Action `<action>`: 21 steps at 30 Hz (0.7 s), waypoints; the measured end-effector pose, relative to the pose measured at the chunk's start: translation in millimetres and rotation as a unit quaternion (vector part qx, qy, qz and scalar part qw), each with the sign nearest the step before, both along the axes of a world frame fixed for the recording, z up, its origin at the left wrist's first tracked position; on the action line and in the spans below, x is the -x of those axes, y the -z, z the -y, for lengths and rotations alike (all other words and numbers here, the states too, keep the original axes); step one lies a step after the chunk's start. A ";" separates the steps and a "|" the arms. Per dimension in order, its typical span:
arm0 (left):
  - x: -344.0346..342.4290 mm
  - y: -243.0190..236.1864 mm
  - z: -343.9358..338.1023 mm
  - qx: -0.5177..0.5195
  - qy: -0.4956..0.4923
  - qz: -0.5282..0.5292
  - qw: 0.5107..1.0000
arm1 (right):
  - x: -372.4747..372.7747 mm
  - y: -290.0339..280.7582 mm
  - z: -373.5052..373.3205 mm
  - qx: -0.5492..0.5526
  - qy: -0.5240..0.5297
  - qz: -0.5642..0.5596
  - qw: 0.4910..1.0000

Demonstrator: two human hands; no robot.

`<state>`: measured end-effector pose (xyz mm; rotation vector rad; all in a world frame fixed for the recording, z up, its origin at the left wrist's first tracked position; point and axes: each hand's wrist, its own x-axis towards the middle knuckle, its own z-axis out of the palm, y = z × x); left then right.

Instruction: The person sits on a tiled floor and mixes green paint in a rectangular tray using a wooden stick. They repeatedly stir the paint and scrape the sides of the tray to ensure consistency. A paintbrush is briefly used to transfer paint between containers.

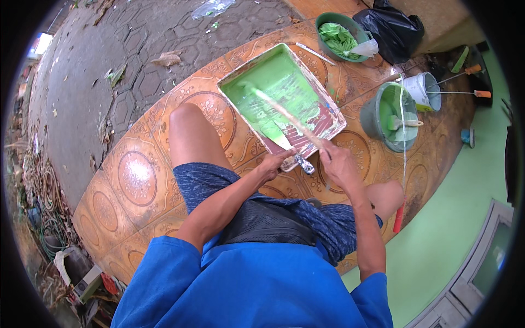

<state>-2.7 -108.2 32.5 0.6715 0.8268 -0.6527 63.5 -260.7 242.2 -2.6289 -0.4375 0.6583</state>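
A paint tray (334, 121) with green paint (284, 82) lies on the tiles before me, its ribbed slope toward my right hand. My right hand (340, 164) is closed round a wooden stick (295, 121); the stick's far end is coated green and reaches over the paint. At the tray's near edge my left hand (272, 166) grips a flat, green-coated hand tool (277, 135). Its wide end points into the tray, and its paint-spotted handle (304, 163) sticks out past my fingers. Whether it is a brush or a scraper I cannot tell.
Right of the tray stands a grey bucket (371, 116) with green paint and a paintbrush (403, 123). Beyond it are a white pail (428, 91), a green basin (324, 23) and a black bag (391, 30). A red-handled roller frame (399, 217) leans from the bucket.
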 end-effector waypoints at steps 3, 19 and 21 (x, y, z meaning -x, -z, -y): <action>3.6 16.3 -0.5 -0.028 -0.012 0.006 1.000 | -9.4 -4.1 6.5 0.014 0.021 0.016 1.000; -3.0 -19.1 9.8 0.014 -0.006 0.017 1.000 | -83.1 9.9 80.6 -0.004 -0.061 0.045 0.997; -5.0 -13.5 8.3 0.020 -0.020 0.014 0.999 | -88.7 18.3 86.3 0.020 -0.076 0.049 0.996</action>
